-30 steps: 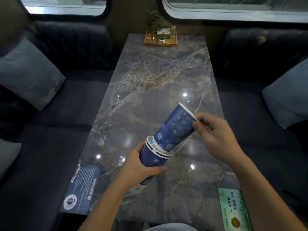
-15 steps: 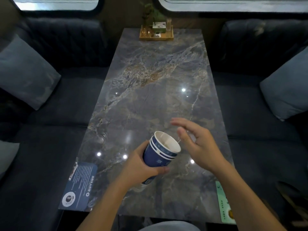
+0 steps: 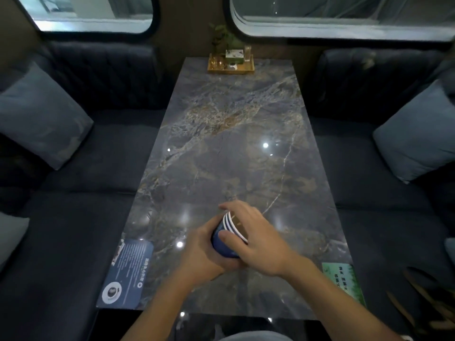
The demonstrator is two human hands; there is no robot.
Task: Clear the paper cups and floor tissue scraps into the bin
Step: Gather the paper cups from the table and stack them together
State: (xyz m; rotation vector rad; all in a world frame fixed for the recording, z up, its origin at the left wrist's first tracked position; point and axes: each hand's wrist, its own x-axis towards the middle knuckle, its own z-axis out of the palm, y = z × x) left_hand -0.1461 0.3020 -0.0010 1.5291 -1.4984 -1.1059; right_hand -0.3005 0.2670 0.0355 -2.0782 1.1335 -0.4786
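The cups (image 3: pixel 227 238) sit low in the centre of the frame, nested into one stack with three white rims showing; a second ago the top cup was only half in. The left hand (image 3: pixel 204 254) wraps the stack from below; the right hand (image 3: pixel 258 242) lies spread over its mouth, pressing. The table (image 3: pixel 234 143) now looks cleared of cups; no bin or tissue scraps show, so carrying the stack off likely comes next.

Three nested cups (image 3: pixel 227 238), two hands (image 3: pixel 204 252), two placards (image 3: pixel 126 271).
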